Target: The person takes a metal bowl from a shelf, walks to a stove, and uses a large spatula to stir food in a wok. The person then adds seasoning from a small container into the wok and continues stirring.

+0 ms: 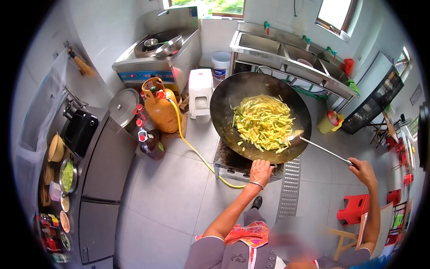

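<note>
A large black wok (pixel 221 97) sits tilted over a gas stove (pixel 224 158), with a pile of yellow-green vegetable strips (pixel 263 122) in its middle. My left hand (pixel 261 172) is closed at the wok's near rim, by its small handle; a cloth or bare grip cannot be told apart there. My right hand (pixel 362 170) grips the end of a long-handled metal spatula (pixel 324 148). The spatula's blade rests in the wok at the right edge of the strips. Light steam hangs over the wok.
An orange gas cylinder (pixel 162 112) stands left, its yellow hose (pixel 198 154) running across the floor. Beyond are a white stool (pixel 201 89) and steel sinks (pixel 258 43). A counter (pixel 97 134) with bowls lines the left. A red stool (pixel 354 208) stands right.
</note>
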Demonstrator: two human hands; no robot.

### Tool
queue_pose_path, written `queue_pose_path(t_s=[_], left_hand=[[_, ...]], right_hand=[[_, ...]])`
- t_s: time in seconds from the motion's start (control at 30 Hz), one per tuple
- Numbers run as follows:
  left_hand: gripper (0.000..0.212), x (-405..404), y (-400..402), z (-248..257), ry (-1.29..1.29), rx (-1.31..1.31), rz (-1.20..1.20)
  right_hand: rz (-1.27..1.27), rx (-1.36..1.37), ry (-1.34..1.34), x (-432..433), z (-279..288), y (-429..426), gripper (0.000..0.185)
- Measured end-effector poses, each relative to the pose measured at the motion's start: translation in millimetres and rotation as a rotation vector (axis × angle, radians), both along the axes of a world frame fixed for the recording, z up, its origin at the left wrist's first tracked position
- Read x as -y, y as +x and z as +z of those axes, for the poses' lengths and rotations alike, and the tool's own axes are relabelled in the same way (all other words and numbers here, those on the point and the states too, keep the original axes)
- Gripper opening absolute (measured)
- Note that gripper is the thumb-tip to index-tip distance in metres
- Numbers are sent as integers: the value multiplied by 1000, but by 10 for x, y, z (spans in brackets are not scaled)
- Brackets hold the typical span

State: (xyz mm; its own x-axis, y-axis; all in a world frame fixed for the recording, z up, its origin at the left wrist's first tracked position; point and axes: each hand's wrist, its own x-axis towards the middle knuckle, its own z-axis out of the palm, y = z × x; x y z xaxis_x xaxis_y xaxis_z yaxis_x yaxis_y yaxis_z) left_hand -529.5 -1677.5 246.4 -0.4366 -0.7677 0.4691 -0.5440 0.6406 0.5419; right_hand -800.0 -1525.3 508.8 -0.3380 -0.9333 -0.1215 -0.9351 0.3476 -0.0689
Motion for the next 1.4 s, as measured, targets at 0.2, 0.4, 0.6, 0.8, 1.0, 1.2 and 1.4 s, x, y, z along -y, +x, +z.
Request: queue_pose_path(t_s=[0.2,0.4,0.6,0.8,1.0,1.2,1.4], left_hand=[[20,7,35,-14,8,11,-4],[20,-25,6,17,2,-4,-36],[19,-21,56,6,-21,-13,-49],[19,-21,-18,38,-29,-29,-42],[20,-9,67,17,9,-8,-24],[20,-27,6,20,-15,-4,-24],[20,-19,17,-26,-23,7,-6]], right_hand=[[55,-135,199,-14,180,220,21],[96,-215,118,565,-1161,29,22],[21,-109,-77,1464,-1952,197,21],[104,154,-108,1950,-2304,373,30],[29,561,179,1559,-1892,759,28],[194,306,109,776,-1217,49,29],[-92,534,250,146,-137,128,22]])
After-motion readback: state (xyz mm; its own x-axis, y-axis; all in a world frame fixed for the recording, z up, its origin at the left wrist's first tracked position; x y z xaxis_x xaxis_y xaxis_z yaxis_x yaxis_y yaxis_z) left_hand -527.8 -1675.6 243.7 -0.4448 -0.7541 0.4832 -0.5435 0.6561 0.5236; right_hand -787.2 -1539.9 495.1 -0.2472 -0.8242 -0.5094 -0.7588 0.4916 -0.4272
